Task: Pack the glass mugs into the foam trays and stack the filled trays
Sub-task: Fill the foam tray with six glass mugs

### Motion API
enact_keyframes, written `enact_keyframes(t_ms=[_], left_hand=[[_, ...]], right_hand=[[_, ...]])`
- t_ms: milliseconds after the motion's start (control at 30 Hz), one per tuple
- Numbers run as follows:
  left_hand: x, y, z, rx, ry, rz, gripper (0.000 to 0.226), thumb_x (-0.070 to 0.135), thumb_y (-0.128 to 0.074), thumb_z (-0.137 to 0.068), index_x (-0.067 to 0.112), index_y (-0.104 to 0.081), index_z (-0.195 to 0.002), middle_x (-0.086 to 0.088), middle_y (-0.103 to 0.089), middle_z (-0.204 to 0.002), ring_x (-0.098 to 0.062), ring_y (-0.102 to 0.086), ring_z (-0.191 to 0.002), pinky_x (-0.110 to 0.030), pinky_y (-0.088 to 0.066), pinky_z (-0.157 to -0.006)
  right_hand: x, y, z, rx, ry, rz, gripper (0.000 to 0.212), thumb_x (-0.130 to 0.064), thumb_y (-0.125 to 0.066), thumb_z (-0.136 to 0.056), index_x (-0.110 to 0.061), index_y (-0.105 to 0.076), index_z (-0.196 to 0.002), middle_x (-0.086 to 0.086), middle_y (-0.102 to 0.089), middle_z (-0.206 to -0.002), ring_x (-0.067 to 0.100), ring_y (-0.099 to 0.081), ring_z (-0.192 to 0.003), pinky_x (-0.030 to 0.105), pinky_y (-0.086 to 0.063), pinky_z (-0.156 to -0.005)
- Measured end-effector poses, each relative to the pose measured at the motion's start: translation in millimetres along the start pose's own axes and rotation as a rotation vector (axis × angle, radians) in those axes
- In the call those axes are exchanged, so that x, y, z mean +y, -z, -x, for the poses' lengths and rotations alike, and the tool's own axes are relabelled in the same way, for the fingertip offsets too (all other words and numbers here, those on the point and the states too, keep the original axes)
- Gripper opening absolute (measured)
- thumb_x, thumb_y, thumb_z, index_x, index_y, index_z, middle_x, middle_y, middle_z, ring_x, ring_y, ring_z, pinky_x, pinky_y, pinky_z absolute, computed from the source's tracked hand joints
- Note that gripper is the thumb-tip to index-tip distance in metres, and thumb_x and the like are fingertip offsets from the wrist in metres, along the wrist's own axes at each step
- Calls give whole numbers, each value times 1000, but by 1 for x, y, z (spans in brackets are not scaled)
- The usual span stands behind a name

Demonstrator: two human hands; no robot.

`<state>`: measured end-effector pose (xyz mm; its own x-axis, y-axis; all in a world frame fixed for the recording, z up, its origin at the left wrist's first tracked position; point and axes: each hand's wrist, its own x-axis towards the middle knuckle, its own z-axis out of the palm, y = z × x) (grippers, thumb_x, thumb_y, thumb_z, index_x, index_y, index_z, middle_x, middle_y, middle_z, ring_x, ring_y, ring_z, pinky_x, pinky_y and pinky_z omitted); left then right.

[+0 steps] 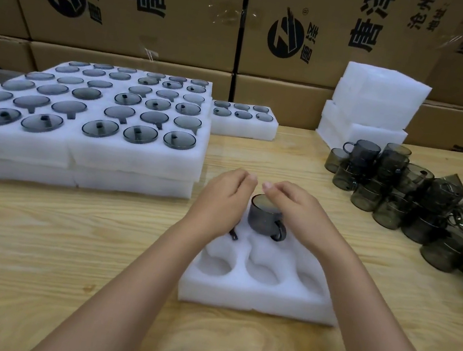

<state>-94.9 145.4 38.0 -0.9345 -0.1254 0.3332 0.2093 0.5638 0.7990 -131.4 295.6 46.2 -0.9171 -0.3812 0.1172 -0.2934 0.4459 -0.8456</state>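
Observation:
A white foam tray (pixel 258 298) with round pockets lies in front of me on the wooden table. A smoky glass mug (pixel 264 218) stands upside down in its back middle pocket, handle toward me. My left hand (pixel 220 200) curls over another mug in the back left pocket; only that mug's dark handle (pixel 234 233) shows under the palm. My right hand (pixel 299 208) lies over the back right of the tray, fingers loosely curled, its thumb side against the middle mug's upturned base. The three front pockets are bare.
Stacked foam trays filled with mugs (pixel 87 123) cover the left of the table, and one more filled tray (pixel 244 121) lies behind. A pile of loose mugs (pixel 418 203) is at the right, with a stack of foam trays (pixel 372 106) behind it. Cardboard boxes (pixel 165 6) form the back wall.

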Motion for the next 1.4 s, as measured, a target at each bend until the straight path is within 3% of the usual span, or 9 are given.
enact_keyframes(t_ms=[100,200,500,700,833,1033,1200,1300,1400], left_hand=[[16,-4,-10,86,-97,44,37,41,-33,-96,18,-59,-109,11,-59,-98,-7,-52,-95,-17,-36,-76],[23,-14,-18,-127,-124,-6,44,44,-29,-98,21,-55,-125,7,-61,-118,-10,-53,-111,-20,-38,-92],[5,-28,-11,-467,-99,-419,44,33,-20,-104,32,-34,-145,13,-24,-156,-7,-8,-146,-42,-10,-117],[9,-25,-1,-432,-90,-545,47,42,-16,-102,35,-28,-147,15,-18,-158,-6,-5,-146,-45,3,-117],[1,-6,5,-275,-67,-511,43,49,-31,-98,36,-43,-137,9,-47,-143,-14,-36,-136,-45,-7,-116],[-39,22,30,228,264,588,17,9,-54,-94,17,-62,-106,-2,-66,-109,-17,-61,-106,-20,-48,-83],[-61,13,37,174,256,678,33,-5,-56,-89,15,-58,-115,0,-62,-111,-6,-59,-100,-16,-48,-81],[-64,14,36,142,268,664,31,0,-60,-88,21,-61,-110,-4,-65,-113,-17,-61,-106,-27,-48,-86],[-68,13,36,165,294,641,28,4,-63,-87,25,-63,-105,-2,-67,-106,-19,-63,-102,-27,-49,-79]], right_hand=[[-13,-6,-22,-89,10,325,45,-47,-31,-96,-15,-57,-115,3,-59,-114,26,-49,-115,39,-41,-92],[-10,-16,-35,-267,6,743,48,-31,-35,-96,-18,-33,-142,8,-31,-149,31,-22,-140,48,-24,-112],[7,-30,-17,-340,-46,1106,75,-53,-30,-96,-23,11,-150,2,11,-159,26,13,-145,48,12,-114],[7,-28,-12,-332,0,1045,72,-52,-32,-95,-29,9,-150,-2,7,-159,22,10,-146,51,9,-115],[8,-30,-13,-270,37,931,53,-46,-26,-96,-35,-17,-147,-3,-20,-154,28,-19,-138,50,-9,-114],[10,-32,-16,-230,-35,797,55,-58,-11,-95,-37,-26,-144,-10,-27,-151,25,-27,-135,42,-13,-106],[10,-25,-19,-280,-53,648,62,-63,-9,-92,-36,-20,-147,-12,-21,-155,18,-13,-142,38,-2,-110],[10,-14,-17,-262,-90,311,54,-59,-15,-95,-39,-27,-144,-14,-25,-152,11,-10,-142,34,-3,-112],[14,1,-18,-79,-113,-142,36,-51,-39,-95,-37,-46,-128,-12,-48,-130,12,-39,-129,25,-30,-95]])
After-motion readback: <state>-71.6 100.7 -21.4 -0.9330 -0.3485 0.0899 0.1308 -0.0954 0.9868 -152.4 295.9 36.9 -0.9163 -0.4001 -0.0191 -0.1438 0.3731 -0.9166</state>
